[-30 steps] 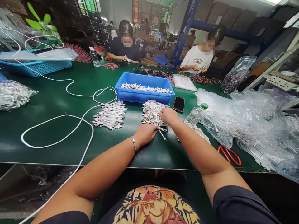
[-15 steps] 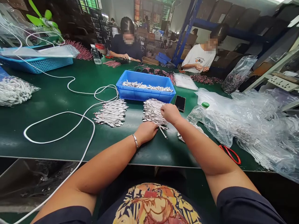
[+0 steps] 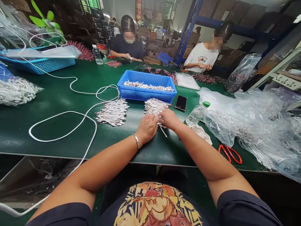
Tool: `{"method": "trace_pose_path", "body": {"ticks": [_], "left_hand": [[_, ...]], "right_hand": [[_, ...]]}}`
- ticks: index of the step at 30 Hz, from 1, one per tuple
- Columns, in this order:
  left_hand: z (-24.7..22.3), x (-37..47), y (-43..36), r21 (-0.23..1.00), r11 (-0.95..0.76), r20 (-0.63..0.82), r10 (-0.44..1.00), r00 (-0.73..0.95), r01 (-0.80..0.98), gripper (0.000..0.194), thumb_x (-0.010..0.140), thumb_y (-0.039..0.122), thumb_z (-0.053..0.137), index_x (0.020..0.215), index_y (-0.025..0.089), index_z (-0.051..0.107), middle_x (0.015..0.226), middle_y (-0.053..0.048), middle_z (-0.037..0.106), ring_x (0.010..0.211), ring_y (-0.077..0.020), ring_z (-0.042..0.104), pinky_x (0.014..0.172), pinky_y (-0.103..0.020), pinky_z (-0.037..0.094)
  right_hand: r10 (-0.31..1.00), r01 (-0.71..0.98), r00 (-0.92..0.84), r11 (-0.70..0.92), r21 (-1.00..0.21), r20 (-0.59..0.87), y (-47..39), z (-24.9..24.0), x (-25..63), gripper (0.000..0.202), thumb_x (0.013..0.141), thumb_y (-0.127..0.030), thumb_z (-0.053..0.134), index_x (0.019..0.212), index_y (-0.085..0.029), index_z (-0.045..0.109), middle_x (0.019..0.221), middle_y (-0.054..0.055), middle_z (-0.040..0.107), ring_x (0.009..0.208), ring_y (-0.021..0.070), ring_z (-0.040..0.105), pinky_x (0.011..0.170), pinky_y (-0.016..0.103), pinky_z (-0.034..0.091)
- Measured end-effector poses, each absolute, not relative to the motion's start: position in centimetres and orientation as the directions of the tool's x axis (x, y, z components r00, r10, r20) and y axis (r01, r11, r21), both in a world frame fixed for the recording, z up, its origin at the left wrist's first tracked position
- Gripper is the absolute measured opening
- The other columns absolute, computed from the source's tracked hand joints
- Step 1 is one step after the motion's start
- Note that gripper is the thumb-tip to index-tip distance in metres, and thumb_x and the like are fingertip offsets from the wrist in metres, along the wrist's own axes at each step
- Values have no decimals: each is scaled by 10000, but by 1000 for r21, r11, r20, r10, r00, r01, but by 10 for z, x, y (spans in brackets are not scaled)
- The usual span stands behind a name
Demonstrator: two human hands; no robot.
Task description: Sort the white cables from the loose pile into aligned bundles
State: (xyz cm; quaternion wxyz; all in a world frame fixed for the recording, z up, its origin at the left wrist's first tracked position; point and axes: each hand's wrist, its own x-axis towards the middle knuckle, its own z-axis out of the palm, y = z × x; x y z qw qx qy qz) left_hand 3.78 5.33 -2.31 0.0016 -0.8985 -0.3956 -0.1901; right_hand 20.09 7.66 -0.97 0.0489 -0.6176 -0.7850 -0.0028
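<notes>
Short white cables with small end connectors lie in a neat pile [image 3: 154,105] in front of me. My left hand [image 3: 148,127], with a bracelet at its wrist, has its fingers curled closed at the pile's near left side. My right hand [image 3: 168,118] pinches over the pile's right part, fingertips close to those of the left hand. What each hand grips is hidden by the fingers. One loose white cable [image 3: 164,131] sticks out toward me below the hands. A second pile of white cables [image 3: 112,112] lies to the left.
Behind the piles stands a blue bin [image 3: 147,94] holding more white pieces. A phone [image 3: 181,103], clear bottle [image 3: 196,114], red-handled scissors [image 3: 230,154] and plastic bags [image 3: 263,131] lie to the right. A long white cord [image 3: 61,138] loops across the left. Two people sit across the table.
My left hand has risen onto the near edge of the pile. My right hand has come down and left, so both hands' fingertips now meet there.
</notes>
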Motion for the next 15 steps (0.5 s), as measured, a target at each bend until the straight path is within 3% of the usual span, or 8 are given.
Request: {"method": "trace_pose_path", "body": {"ticks": [3, 5, 9, 15], "left_hand": [[-20, 47, 57, 59, -717, 386, 658, 647, 694, 442, 847, 141, 383, 1289, 138, 408, 1293, -145, 478, 1217, -278, 366, 995, -431, 255], [-19, 54, 62, 26, -721, 347, 656, 670, 692, 453, 853, 115, 348, 1304, 93, 387, 1199, -178, 540, 1162, -286, 412, 998, -460, 231], [-17, 67, 68, -7, -717, 317, 659, 682, 697, 348, 863, 91, 292, 1107, 85, 540, 937, -161, 616, 986, -278, 492, 992, -470, 223], [-21, 71, 68, -35, -701, 332, 664, 670, 712, 295, 855, 102, 311, 917, 130, 598, 907, -150, 577, 967, -283, 467, 914, -446, 288]], "right_hand": [[966, 972, -216, 226, -63, 139, 65, -14, 199, 260, 880, -306, 451, 929, -178, 673, 961, 113, 613, 978, 249, 465, 783, 331, 358], [964, 972, -207, 223, -79, 170, 59, -18, 200, 259, 884, -292, 442, 911, -166, 667, 954, 117, 613, 968, 247, 460, 784, 336, 354], [955, 966, -187, 221, -134, 228, 47, -24, 206, 222, 871, -268, 463, 926, -185, 661, 1002, 90, 617, 954, 231, 471, 799, 332, 357], [921, 939, -155, 251, -237, 358, 27, -22, 220, 221, 848, -327, 532, 981, -190, 643, 1054, 86, 610, 1014, 236, 479, 873, 347, 357]]}}
